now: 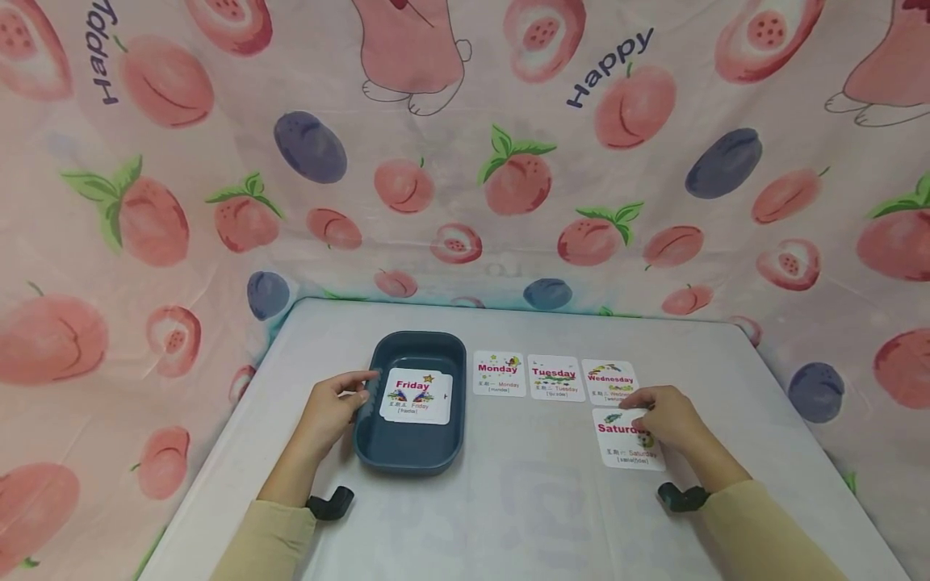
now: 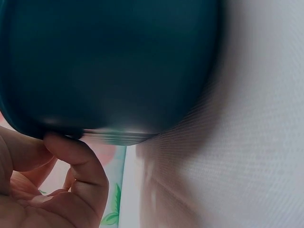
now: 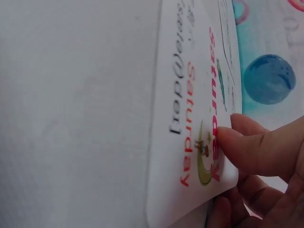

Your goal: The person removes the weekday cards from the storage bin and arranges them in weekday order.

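At the tray's left side, my left hand [image 1: 330, 411] pinches the rim of a dark blue plastic tray [image 1: 407, 457]; the left wrist view shows thumb and fingers [image 2: 78, 161] at that rim. Inside the tray lies a small stack of white cards, the Friday card [image 1: 414, 397] on top. My right hand [image 1: 672, 415] pinches the right edge of the Saturday card [image 1: 617, 448], thumb on its printed face and fingers behind. This card is just below the Wednesday card [image 1: 609, 381]; in the right wrist view the Saturday card [image 3: 190, 114] is tilted.
A Monday card [image 1: 499, 374] and a Tuesday card [image 1: 556, 378] lie in a row with the Wednesday card, right of the tray. White cloth covers the table [image 1: 523, 500]. Behind it hangs a fruit-printed curtain [image 1: 436, 161]. Black straps [image 1: 683, 496] sit at both wrists.
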A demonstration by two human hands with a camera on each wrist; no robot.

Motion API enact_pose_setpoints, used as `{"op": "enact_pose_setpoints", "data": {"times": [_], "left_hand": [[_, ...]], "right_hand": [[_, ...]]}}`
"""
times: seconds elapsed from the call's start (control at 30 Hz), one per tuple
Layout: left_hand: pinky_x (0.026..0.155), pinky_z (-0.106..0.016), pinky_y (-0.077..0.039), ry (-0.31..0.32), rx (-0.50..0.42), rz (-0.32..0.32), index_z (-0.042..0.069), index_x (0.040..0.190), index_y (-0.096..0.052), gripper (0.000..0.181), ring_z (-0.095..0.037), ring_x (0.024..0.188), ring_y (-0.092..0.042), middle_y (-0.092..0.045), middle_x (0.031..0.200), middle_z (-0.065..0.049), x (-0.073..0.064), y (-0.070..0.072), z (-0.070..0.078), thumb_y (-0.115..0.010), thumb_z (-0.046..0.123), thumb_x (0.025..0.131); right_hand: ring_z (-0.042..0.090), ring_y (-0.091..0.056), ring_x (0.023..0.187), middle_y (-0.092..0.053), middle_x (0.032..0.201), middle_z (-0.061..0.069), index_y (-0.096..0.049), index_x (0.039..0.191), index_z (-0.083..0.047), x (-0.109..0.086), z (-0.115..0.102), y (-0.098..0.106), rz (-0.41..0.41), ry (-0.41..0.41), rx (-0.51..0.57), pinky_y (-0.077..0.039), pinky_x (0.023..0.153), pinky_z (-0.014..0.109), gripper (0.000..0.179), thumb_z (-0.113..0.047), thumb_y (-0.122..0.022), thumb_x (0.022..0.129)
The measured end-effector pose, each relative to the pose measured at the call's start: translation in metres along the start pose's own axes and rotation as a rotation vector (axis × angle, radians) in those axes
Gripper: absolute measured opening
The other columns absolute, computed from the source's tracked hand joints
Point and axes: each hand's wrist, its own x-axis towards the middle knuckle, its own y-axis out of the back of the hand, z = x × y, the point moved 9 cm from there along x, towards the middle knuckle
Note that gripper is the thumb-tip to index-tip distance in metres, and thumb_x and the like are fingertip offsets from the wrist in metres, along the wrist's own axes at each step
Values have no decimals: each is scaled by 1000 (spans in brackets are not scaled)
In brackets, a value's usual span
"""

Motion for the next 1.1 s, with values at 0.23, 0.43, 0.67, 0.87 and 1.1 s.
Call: {"op": "enact_pose_setpoints", "data": {"times": [0.23, 0.43, 0.67, 0.87, 1.1], "left_hand": [[75, -28, -56, 7, -1, 1, 19, 141, -72, 39, -23, 99, -58, -57, 124, -12, 1, 0, -1, -58, 7, 106], [73, -28, -55, 0, -7, 1, 18, 140, -73, 39, -23, 98, -58, -57, 123, -13, 0, 1, 0, -59, 6, 106], [72, -29, -55, -3, -9, 0, 17, 140, -73, 39, -23, 98, -56, -57, 122, -12, 0, 1, 0, -59, 6, 106], [72, -28, -55, -3, -11, -6, 16, 140, -73, 39, -23, 98, -57, -57, 122, -12, 0, 1, 0, -59, 6, 106], [72, -28, -54, -7, -9, -13, 16, 140, -73, 38, -23, 97, -57, -57, 123, -13, 0, 1, 0, -59, 6, 106]], "right_hand": [[39, -60, 111, -67, 132, 27, -76, 123, -4, 1, 1, 0, 32, -14, -22, -57, 90, 44, 36, 1, -80, 88], [40, -59, 112, -67, 128, 26, -76, 123, -4, -1, -1, 1, 57, -3, -42, -54, 93, 51, 36, 1, -80, 87], [37, -59, 107, -67, 123, 23, -75, 125, -3, -2, -3, 2, 72, 1, -43, -53, 86, 44, 37, -1, -80, 88], [34, -61, 103, -66, 120, 20, -73, 128, -4, -3, -8, 4, 87, -4, -17, -54, 79, 36, 38, -5, -79, 91], [33, -62, 103, -68, 125, 21, -71, 132, -5, -3, -23, 3, 98, 32, -27, -55, 80, 36, 39, -8, -77, 94]]}}
